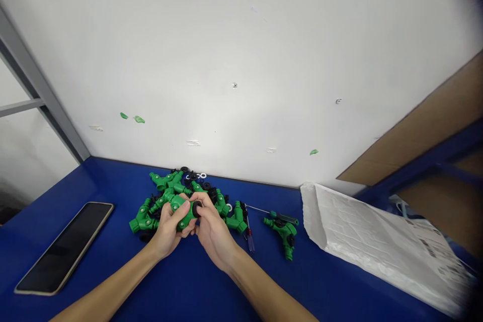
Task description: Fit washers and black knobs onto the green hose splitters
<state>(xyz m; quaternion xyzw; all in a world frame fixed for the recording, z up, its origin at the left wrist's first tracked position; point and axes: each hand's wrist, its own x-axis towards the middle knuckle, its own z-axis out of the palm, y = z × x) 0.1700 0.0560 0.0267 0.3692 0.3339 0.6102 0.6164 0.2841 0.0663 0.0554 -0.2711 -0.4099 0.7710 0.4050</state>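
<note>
Over the blue table, my left hand [169, 229] is closed around a green plastic hose splitter [184, 217]. The fingers of my right hand [212, 229] are pressed on a round black cap [196, 209] at the splitter's right end. Both hands hide part of the splitter. Around and behind them lies a pile of similar green splitters [143, 217] with small black parts and white rings [203, 175]. Apart to the right rests another green splitter [284, 235] with black pieces on it.
A screwdriver with a green-black handle [289, 218] and one with a purple handle [251, 242] lie right of the pile. A phone [66, 246] is at the left. A white mailing bag [370, 236] covers the right side. The white wall [226, 60] borders the table's back.
</note>
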